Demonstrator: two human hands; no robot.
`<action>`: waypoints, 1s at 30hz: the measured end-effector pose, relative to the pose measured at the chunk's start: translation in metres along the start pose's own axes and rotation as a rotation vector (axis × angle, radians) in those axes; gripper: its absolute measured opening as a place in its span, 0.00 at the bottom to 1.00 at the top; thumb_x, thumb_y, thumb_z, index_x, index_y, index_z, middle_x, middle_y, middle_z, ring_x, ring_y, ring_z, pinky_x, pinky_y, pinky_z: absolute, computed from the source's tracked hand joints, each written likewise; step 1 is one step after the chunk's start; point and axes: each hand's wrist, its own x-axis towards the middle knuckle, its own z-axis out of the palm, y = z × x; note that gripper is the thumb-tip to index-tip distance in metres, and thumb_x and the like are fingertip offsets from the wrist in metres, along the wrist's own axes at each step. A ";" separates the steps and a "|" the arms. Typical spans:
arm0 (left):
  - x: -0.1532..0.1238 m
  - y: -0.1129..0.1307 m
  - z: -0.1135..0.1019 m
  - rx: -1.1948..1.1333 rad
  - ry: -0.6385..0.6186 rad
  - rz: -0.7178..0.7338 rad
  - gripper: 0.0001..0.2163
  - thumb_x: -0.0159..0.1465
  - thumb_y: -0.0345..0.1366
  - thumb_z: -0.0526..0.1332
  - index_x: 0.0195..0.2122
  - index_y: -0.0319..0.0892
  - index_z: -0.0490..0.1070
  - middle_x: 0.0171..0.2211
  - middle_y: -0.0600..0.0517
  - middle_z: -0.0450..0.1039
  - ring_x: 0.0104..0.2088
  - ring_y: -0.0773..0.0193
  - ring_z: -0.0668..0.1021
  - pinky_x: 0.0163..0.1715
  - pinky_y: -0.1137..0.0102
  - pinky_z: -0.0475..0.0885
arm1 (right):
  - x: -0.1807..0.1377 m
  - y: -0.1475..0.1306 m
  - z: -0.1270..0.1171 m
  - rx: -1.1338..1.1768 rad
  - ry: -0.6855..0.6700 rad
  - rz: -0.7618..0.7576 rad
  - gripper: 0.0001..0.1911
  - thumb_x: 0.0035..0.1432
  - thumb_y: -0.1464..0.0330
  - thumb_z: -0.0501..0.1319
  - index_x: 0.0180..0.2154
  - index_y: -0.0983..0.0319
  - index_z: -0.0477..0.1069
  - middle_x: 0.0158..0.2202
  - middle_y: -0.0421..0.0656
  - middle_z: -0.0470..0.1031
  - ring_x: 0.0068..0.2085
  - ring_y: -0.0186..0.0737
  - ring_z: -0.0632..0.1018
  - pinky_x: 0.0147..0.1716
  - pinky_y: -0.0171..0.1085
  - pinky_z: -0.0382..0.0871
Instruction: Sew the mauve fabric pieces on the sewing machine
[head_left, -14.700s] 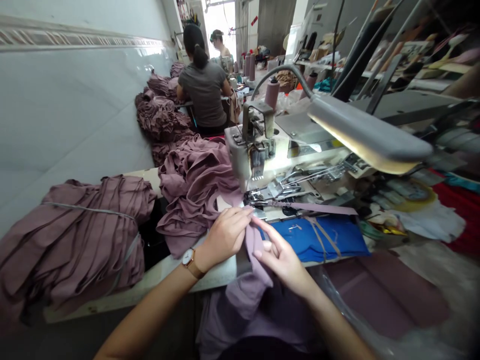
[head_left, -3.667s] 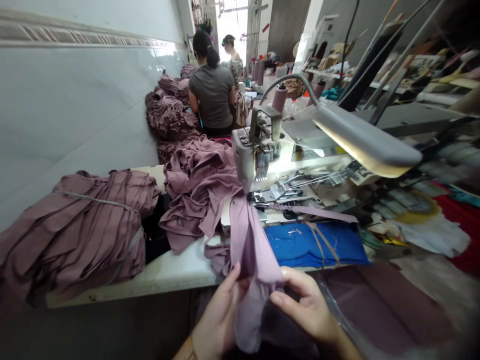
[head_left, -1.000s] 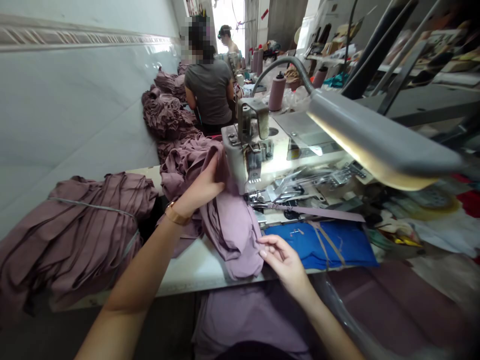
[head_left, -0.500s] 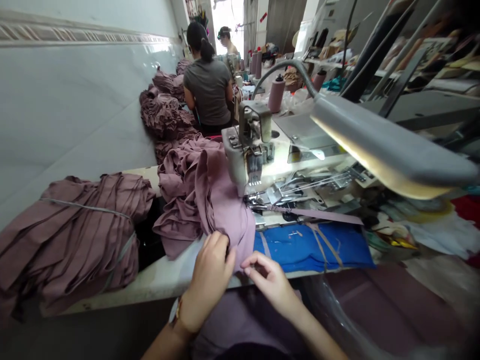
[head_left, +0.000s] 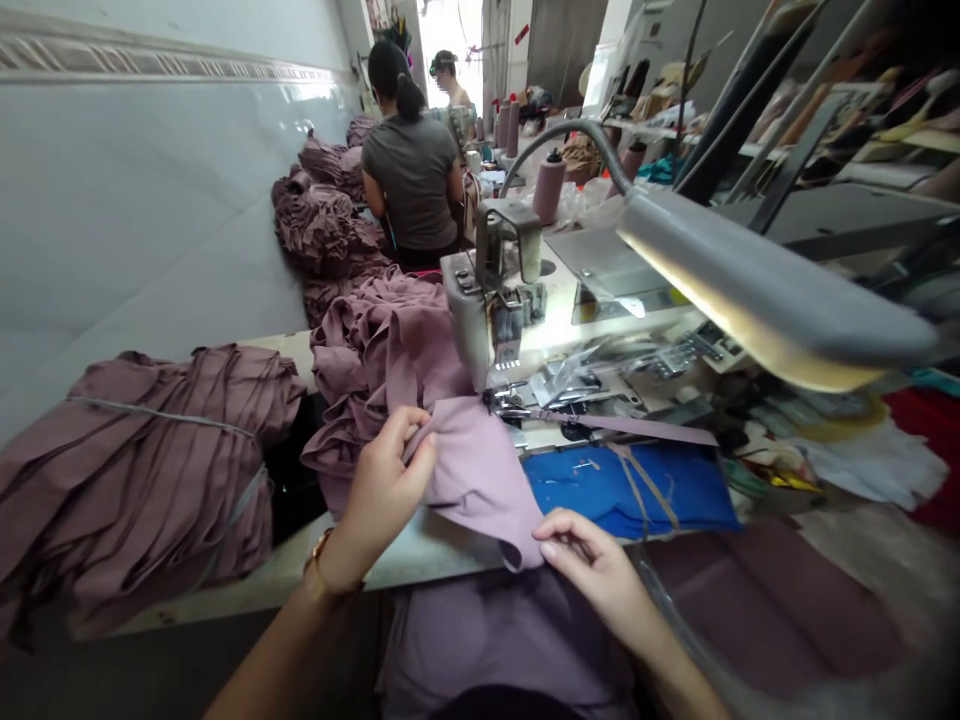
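Note:
A mauve fabric piece stretches between my hands in front of the sewing machine. My left hand pinches its left edge, thumb against fingers. At the lower right corner, my right hand grips the edge between thumb and fingertips; the fabric curls into a fold there. The piece's upper corner lies at the machine's needles and presser foot. A narrow mauve strip runs from the right into the machine. Behind my left hand is a heap of mauve fabric.
A tied bundle of mauve pieces lies at the left. A blue wrapped bundle sits below the machine bed. The grey lamp overhangs from the right. Mauve cloth covers my lap. A person sits ahead, facing away.
My hands have moved apart, the left up and leftward, the right to the right. The fabric's near part, which hung bunched between them, is now spread out.

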 end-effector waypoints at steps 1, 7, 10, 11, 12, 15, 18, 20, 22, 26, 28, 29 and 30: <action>0.005 0.000 -0.001 0.000 0.016 0.004 0.03 0.64 0.33 0.56 0.40 0.44 0.65 0.34 0.55 0.69 0.35 0.67 0.73 0.35 0.74 0.65 | 0.004 0.000 0.003 -0.027 0.000 -0.006 0.08 0.56 0.61 0.65 0.34 0.59 0.76 0.32 0.43 0.75 0.34 0.43 0.76 0.34 0.37 0.71; 0.042 0.005 -0.017 0.073 0.040 0.075 0.03 0.63 0.33 0.56 0.38 0.44 0.67 0.32 0.55 0.70 0.33 0.66 0.74 0.33 0.74 0.66 | 0.024 -0.012 0.012 -0.133 0.003 -0.069 0.07 0.58 0.64 0.63 0.35 0.59 0.76 0.34 0.44 0.78 0.37 0.45 0.78 0.37 0.38 0.72; 0.063 0.004 -0.019 0.052 0.035 0.141 0.03 0.62 0.34 0.58 0.37 0.43 0.68 0.34 0.54 0.72 0.37 0.63 0.75 0.37 0.72 0.68 | 0.029 -0.020 0.013 -0.202 0.014 -0.099 0.08 0.59 0.64 0.61 0.35 0.60 0.77 0.34 0.44 0.78 0.35 0.44 0.78 0.37 0.38 0.72; 0.071 0.003 -0.019 0.023 0.019 0.170 0.04 0.61 0.33 0.58 0.37 0.43 0.68 0.35 0.53 0.73 0.38 0.63 0.75 0.40 0.71 0.69 | 0.031 -0.022 0.013 -0.222 0.016 -0.106 0.08 0.60 0.64 0.61 0.36 0.60 0.77 0.34 0.44 0.79 0.35 0.44 0.78 0.36 0.38 0.72; 0.079 0.002 -0.019 -0.008 0.000 0.198 0.04 0.61 0.33 0.58 0.37 0.43 0.68 0.36 0.53 0.73 0.39 0.62 0.76 0.42 0.70 0.69 | 0.033 -0.023 0.013 -0.239 0.015 -0.113 0.08 0.60 0.64 0.61 0.36 0.60 0.77 0.34 0.44 0.79 0.35 0.44 0.78 0.36 0.38 0.72; 0.104 0.000 -0.022 -0.045 -0.023 0.277 0.04 0.60 0.33 0.59 0.36 0.42 0.68 0.35 0.52 0.73 0.39 0.61 0.76 0.43 0.69 0.71 | 0.040 -0.027 0.016 -0.262 0.012 -0.131 0.09 0.61 0.64 0.60 0.36 0.60 0.77 0.35 0.44 0.79 0.36 0.44 0.78 0.36 0.38 0.71; 0.121 0.000 -0.030 0.076 -0.003 0.356 0.06 0.61 0.31 0.57 0.39 0.41 0.70 0.37 0.51 0.74 0.40 0.60 0.76 0.44 0.66 0.71 | 0.049 -0.030 0.021 -0.222 0.019 -0.129 0.09 0.61 0.64 0.60 0.40 0.60 0.76 0.33 0.43 0.78 0.34 0.42 0.78 0.34 0.37 0.71; 0.117 0.001 -0.029 0.254 0.097 0.409 0.08 0.62 0.30 0.56 0.42 0.40 0.70 0.41 0.47 0.74 0.45 0.56 0.75 0.49 0.61 0.69 | 0.056 -0.032 0.025 -0.178 0.031 -0.127 0.11 0.61 0.64 0.60 0.44 0.61 0.74 0.28 0.40 0.76 0.30 0.41 0.78 0.32 0.37 0.71; 0.096 0.001 -0.020 0.426 0.212 0.475 0.11 0.63 0.28 0.54 0.46 0.40 0.70 0.47 0.43 0.71 0.51 0.52 0.71 0.55 0.55 0.64 | 0.062 -0.032 0.029 -0.193 0.050 -0.157 0.14 0.62 0.65 0.59 0.48 0.62 0.72 0.25 0.37 0.73 0.28 0.39 0.78 0.32 0.36 0.71; 0.024 -0.009 0.019 0.483 -0.070 0.762 0.16 0.64 0.26 0.49 0.49 0.39 0.69 0.46 0.41 0.72 0.50 0.51 0.72 0.53 0.52 0.67 | 0.067 -0.029 0.029 -0.380 0.096 -0.257 0.15 0.63 0.66 0.58 0.50 0.60 0.73 0.28 0.40 0.78 0.30 0.41 0.79 0.36 0.37 0.72; -0.003 -0.016 0.034 0.474 -0.203 0.759 0.17 0.65 0.26 0.49 0.53 0.37 0.68 0.47 0.39 0.72 0.49 0.51 0.72 0.51 0.54 0.69 | 0.065 -0.027 0.026 -0.438 0.096 -0.290 0.15 0.64 0.67 0.57 0.50 0.59 0.74 0.34 0.44 0.81 0.33 0.42 0.81 0.38 0.39 0.74; -0.009 -0.019 0.038 0.472 -0.226 0.723 0.18 0.65 0.27 0.50 0.54 0.37 0.67 0.48 0.39 0.71 0.50 0.51 0.72 0.51 0.54 0.69 | 0.064 -0.027 0.024 -0.461 0.089 -0.306 0.15 0.64 0.67 0.57 0.51 0.58 0.74 0.38 0.45 0.82 0.35 0.43 0.82 0.39 0.39 0.74; -0.012 -0.021 0.039 0.470 -0.227 0.683 0.17 0.65 0.27 0.50 0.54 0.38 0.67 0.49 0.40 0.71 0.50 0.51 0.72 0.52 0.54 0.68 | 0.062 -0.026 0.023 -0.489 0.078 -0.322 0.16 0.65 0.67 0.56 0.52 0.58 0.74 0.41 0.46 0.82 0.36 0.44 0.82 0.40 0.39 0.74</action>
